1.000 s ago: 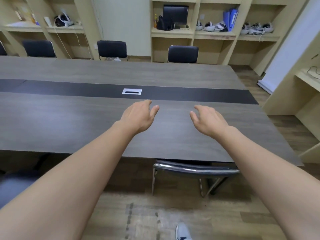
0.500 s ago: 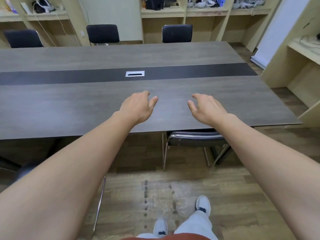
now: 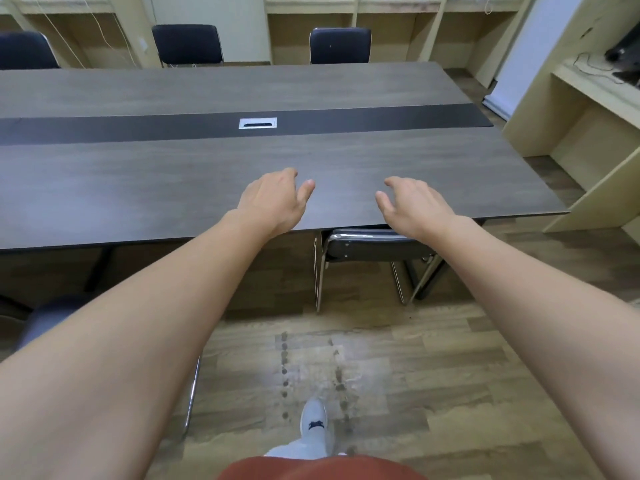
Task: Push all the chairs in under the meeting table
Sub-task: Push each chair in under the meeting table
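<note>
A long grey-brown meeting table (image 3: 173, 188) fills the upper half of the head view. A black chair with chrome legs (image 3: 374, 245) stands tucked against the near edge, its backrest just under the tabletop lip. Both my arms reach forward over the near edge. My left hand (image 3: 277, 199) and my right hand (image 3: 414, 206) hover with loosely spread fingers, holding nothing, apart from the chair. Another chair (image 3: 45, 320) shows at lower left, mostly hidden by my left forearm. Three black chairs stand at the far side: (image 3: 187, 45), (image 3: 340, 46), (image 3: 24, 51).
Light wooden shelving (image 3: 381, 32) lines the back wall and a wooden desk unit (image 3: 571, 109) stands to the right. A silver cable port (image 3: 257, 123) sits in the table's dark centre strip. Wood floor lies beneath me, with my shoe (image 3: 313, 424) on it.
I have stepped back from the table: the near edge and the tucked chair have moved up and away in view, more floor and my foot show. Both hands stay empty and spread.
</note>
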{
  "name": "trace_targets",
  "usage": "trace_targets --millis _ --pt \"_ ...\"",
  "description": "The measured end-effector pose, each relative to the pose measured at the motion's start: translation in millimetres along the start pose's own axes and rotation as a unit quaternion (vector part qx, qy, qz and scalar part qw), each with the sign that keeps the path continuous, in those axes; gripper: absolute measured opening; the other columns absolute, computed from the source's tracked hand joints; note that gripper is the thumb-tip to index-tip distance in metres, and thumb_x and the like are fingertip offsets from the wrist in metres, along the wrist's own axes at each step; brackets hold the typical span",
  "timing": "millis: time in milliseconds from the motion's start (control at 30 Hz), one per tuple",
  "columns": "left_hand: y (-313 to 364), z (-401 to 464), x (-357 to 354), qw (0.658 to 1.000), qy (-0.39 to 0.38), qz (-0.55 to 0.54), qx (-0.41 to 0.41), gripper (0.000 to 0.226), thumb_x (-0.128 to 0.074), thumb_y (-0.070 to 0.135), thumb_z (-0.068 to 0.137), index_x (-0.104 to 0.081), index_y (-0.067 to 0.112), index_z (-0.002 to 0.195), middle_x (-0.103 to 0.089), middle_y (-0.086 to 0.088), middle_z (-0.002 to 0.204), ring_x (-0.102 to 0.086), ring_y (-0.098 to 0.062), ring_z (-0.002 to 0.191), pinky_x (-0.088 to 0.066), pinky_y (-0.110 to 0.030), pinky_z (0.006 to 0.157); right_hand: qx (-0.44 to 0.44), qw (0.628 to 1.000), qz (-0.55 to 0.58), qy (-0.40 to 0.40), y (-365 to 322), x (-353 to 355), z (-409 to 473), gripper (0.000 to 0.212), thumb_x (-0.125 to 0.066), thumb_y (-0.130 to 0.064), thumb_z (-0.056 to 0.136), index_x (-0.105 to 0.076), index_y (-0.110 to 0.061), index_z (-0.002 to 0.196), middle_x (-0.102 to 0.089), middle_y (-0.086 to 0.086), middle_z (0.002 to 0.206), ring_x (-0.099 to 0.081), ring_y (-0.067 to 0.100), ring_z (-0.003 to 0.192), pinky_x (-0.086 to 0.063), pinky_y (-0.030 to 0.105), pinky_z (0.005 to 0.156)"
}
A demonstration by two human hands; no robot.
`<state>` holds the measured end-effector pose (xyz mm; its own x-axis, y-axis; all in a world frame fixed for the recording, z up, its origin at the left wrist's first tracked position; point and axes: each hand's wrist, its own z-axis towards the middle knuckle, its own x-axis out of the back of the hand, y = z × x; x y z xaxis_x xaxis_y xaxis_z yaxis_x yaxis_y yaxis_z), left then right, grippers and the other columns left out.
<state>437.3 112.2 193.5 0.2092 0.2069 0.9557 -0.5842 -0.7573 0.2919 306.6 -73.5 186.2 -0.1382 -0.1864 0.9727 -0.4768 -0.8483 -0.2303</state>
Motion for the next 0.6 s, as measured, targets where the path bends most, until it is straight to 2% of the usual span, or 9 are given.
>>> trace_targets --millis 267,333,400,433,533,600 --pt "10 -72 -19 1.000 -0.021 0.007 0.002 0.058 -0.029 0.048 0.106 -0.042 0.007 0.145 -0.054 -0.017 0.141 -0.049 -0.038 0.128 -0.040 -0.046 0.103 0.000 1.000 -0.009 -0.022 5 -13 -72 0.042 -0.037 -0.033 0.102 -0.054 -0.003 0.125 -0.059 0.019 0.128 -0.053 0.039 0.119 -0.045 0.045 0.094" --pt "11 -92 -23 1.000 -0.022 0.007 0.005 0.056 -0.029 0.046 0.106 -0.046 0.005 0.140 -0.056 -0.018 0.138 -0.050 -0.038 0.126 -0.040 -0.045 0.101 0.010 1.000 -0.011 -0.018 4 -18 -88 0.037 -0.037 -0.032 0.102 -0.056 -0.003 0.116 -0.061 0.019 0.121 -0.054 0.039 0.114 -0.045 0.042 0.087" --pt "9 -110 -25 1.000 -0.020 0.006 0.009 0.055 -0.030 0.046 0.106 -0.048 0.005 0.137 -0.057 -0.019 0.136 -0.051 -0.037 0.125 -0.040 -0.044 0.099 0.020 1.000 -0.014 -0.016 1 -21 -103 0.030 -0.037 -0.031 0.101 -0.053 -0.006 0.099 -0.061 0.018 0.111 -0.055 0.039 0.108 -0.039 0.039 0.077" --pt "7 -119 -26 1.000 -0.016 0.007 0.012 0.054 -0.030 0.046 0.106 -0.048 0.004 0.136 -0.057 -0.019 0.136 -0.051 -0.037 0.125 -0.040 -0.043 0.099 0.024 0.999 -0.014 -0.019 -2 -22 -110 0.029 -0.037 -0.031 0.101 -0.052 -0.007 0.097 -0.061 0.018 0.111 -0.055 0.038 0.108 -0.037 0.038 0.076" --pt "-2 -141 -25 1.000 -0.008 0.004 0.021 0.055 -0.030 0.046 0.106 -0.047 0.005 0.138 -0.057 -0.018 0.137 -0.051 -0.036 0.126 -0.039 -0.043 0.100 0.033 0.999 -0.013 -0.026 -14 -25 -127 0.038 -0.036 -0.033 0.101 -0.055 -0.005 0.119 -0.060 0.016 0.124 -0.052 0.036 0.117 -0.042 0.040 0.088" --pt "-9 -154 -24 1.000 -0.003 0.001 0.028 0.056 -0.030 0.047 0.106 -0.046 0.005 0.141 -0.057 -0.016 0.138 -0.050 -0.036 0.128 -0.038 -0.042 0.101 0.041 0.999 -0.014 -0.024 -23 -27 -135 0.039 -0.036 -0.033 0.102 -0.055 -0.006 0.122 -0.060 0.017 0.126 -0.052 0.036 0.118 -0.042 0.041 0.089"
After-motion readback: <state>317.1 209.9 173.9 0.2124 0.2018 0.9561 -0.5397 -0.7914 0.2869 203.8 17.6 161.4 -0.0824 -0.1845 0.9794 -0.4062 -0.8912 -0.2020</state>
